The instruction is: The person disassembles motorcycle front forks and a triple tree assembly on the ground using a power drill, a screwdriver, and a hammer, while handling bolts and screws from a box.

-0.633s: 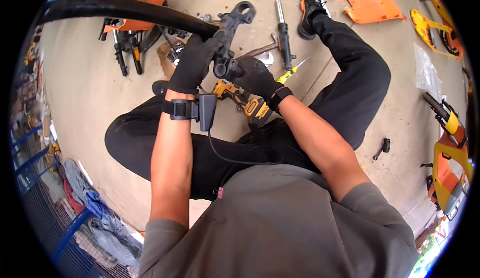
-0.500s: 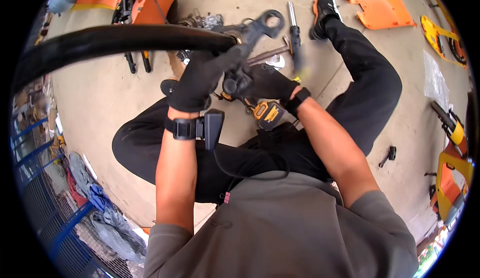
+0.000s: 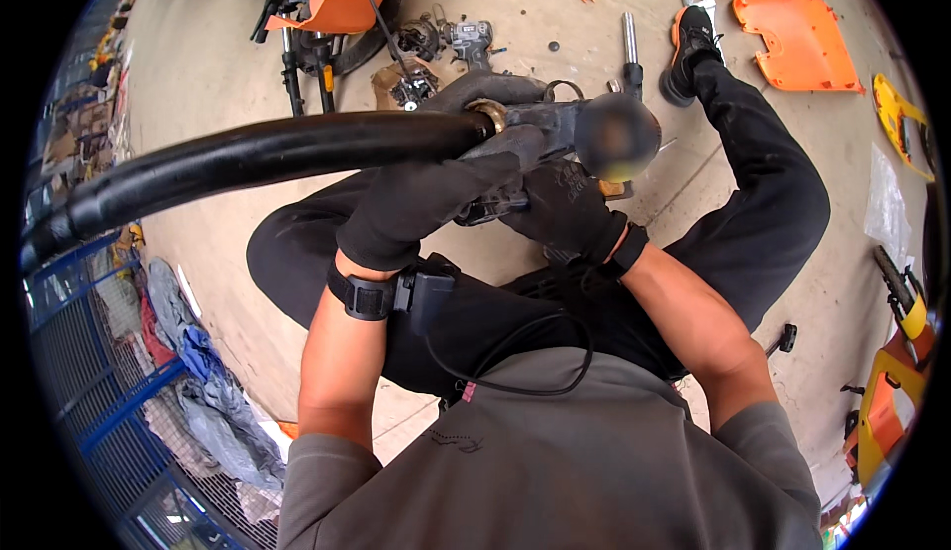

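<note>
A thick black curved tube [image 3: 287,164] runs from the left edge to a black metal bracket [image 3: 555,126] in front of me, joined at a brass-coloured ring [image 3: 487,114]. Beyond the bracket, its round dark right end [image 3: 616,137] is blurred, close to the camera. My left hand [image 3: 436,193], in a black glove, is closed around the bracket beside the ring. My right hand [image 3: 570,211], also gloved, is closed on its underside, fingertips partly hidden. Below the bracket, a dark part [image 3: 492,208] shows between my hands. Behind my right wrist a small yellow-orange piece [image 3: 616,190] peeks out.
On the floor ahead lie a grey power drill [image 3: 472,39], greasy metal parts [image 3: 408,86] and a chrome-topped tube [image 3: 630,40]. An orange panel [image 3: 797,40] lies beyond my shoe [image 3: 688,53], near a wrench [image 3: 705,15]. Blue metal racking [image 3: 99,401] stands left, yellow-orange parts [image 3: 892,401] right.
The bracket has turned and come closer to the camera, its ring end now facing up and blurred. My left hand moved slightly lower; the yellow-battery tool between my legs is now mostly hidden.
</note>
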Demonstrator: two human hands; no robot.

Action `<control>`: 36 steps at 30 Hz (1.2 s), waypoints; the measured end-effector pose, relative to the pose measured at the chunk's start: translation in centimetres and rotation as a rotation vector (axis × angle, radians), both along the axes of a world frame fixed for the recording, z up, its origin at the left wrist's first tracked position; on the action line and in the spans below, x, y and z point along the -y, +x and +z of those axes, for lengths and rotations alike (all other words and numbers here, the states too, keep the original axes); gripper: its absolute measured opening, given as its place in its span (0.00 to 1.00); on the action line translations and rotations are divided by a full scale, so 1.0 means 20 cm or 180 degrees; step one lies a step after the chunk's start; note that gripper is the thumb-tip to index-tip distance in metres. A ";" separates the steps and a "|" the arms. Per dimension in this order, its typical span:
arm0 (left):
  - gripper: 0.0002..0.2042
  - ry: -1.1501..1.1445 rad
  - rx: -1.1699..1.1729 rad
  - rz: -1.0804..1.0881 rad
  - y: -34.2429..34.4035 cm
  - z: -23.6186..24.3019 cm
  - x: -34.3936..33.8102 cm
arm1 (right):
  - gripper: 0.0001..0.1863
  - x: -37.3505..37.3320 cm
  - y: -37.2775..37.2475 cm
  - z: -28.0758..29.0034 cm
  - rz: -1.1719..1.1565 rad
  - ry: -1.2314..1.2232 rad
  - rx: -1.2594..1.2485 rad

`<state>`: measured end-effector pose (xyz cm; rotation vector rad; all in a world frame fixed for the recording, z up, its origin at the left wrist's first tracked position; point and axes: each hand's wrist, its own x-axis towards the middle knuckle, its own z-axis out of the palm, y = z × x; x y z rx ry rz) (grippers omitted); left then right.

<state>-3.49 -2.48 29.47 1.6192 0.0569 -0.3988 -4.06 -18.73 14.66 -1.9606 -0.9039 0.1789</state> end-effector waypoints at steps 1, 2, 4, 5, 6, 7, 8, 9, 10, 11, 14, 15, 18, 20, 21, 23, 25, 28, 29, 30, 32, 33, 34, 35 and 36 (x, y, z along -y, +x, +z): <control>0.21 -0.0056 -0.0023 0.0094 -0.01 0.00 0.00 | 0.18 -0.01 -0.01 -0.01 -0.0074 -0.0252 0.0105; 0.20 -0.0113 -0.0045 0.0188 -0.02 0.00 0.00 | 0.18 -0.01 -0.03 -0.02 -0.0148 -0.0505 0.0211; 0.20 -0.0021 0.0240 0.0196 -0.01 -0.02 0.00 | 0.18 -0.04 -0.03 -0.07 -0.0399 -0.0296 0.0416; 0.20 0.0129 0.0546 0.0111 0.00 -0.04 0.00 | 0.17 -0.06 -0.02 -0.11 -0.0575 0.0168 0.0513; 0.20 0.0280 0.0852 0.0028 0.02 -0.05 0.00 | 0.16 -0.07 -0.01 -0.13 -0.0748 0.0633 0.0609; 0.21 0.0168 0.0718 0.0162 0.01 -0.05 0.01 | 0.15 -0.06 -0.03 -0.05 -0.0754 0.0258 0.0865; 0.21 0.0206 0.0590 0.0152 0.01 -0.05 0.01 | 0.16 -0.07 -0.03 -0.06 -0.0713 0.0246 0.0723; 0.22 0.0244 0.0461 0.0139 0.02 -0.04 0.00 | 0.18 -0.07 -0.03 -0.08 -0.0674 0.0234 0.0579; 0.24 0.0261 0.0336 0.0109 0.03 -0.03 0.00 | 0.19 -0.06 -0.03 -0.10 -0.0655 0.0274 0.0434; 0.22 0.0389 0.0538 0.0091 0.03 -0.04 0.00 | 0.20 -0.06 -0.01 -0.11 -0.0637 0.0318 0.0296; 0.21 0.0624 0.0827 0.0095 0.03 -0.08 -0.04 | 0.22 -0.06 0.07 -0.06 -0.0551 0.0588 0.0069; 0.25 0.0595 0.0703 0.0134 0.02 -0.08 -0.06 | 0.22 -0.05 0.09 0.01 -0.0498 0.0613 0.0126; 0.37 0.0299 0.0454 0.0248 0.02 -0.11 -0.09 | 0.22 -0.02 0.06 0.04 -0.0573 0.0616 0.0002; 0.44 0.0057 0.0314 0.0292 0.02 -0.14 -0.10 | 0.21 0.01 0.06 0.04 -0.0494 0.0591 -0.0021; 0.49 -0.0122 0.0136 0.0361 0.02 -0.14 -0.10 | 0.21 0.04 0.06 0.06 -0.0386 0.0512 -0.0112; 0.52 -0.0172 -0.0063 0.0477 0.02 -0.10 -0.11 | 0.21 0.05 0.07 0.14 -0.0278 0.0197 -0.0162; 0.53 -0.0221 -0.0169 0.0534 0.01 -0.10 -0.12 | 0.19 0.03 0.07 0.14 -0.0396 -0.0006 -0.0086; 0.54 -0.0269 -0.0141 0.0516 0.01 -0.13 -0.14 | 0.15 -0.03 0.05 0.00 -0.0597 0.0301 -0.0091; 0.54 -0.0271 -0.0098 0.0499 0.01 -0.14 -0.14 | 0.15 -0.04 0.05 -0.04 -0.0596 0.0458 -0.0154; 0.53 -0.0267 -0.0053 0.0484 0.01 -0.15 -0.15 | 0.16 -0.03 0.04 -0.06 -0.0603 0.0531 -0.0082; 0.53 -0.0241 0.0025 0.0484 0.00 -0.18 -0.16 | 0.17 -0.01 0.09 0.04 -0.0596 0.0599 0.0175; 0.52 -0.0226 0.0033 0.0508 -0.01 -0.18 -0.17 | 0.18 0.00 0.11 0.09 -0.0599 0.0590 0.0371; 0.51 -0.0238 0.0052 0.0514 0.00 -0.18 -0.16 | 0.20 0.03 0.13 0.08 -0.0347 0.0415 0.0162; 0.51 -0.0248 0.0037 0.0547 -0.01 -0.17 -0.15 | 0.21 0.06 0.15 0.04 -0.0099 0.0241 -0.0055; 0.50 -0.0255 0.0019 0.0580 -0.01 -0.17 -0.15 | 0.23 0.08 0.17 0.00 0.0145 0.0070 -0.0277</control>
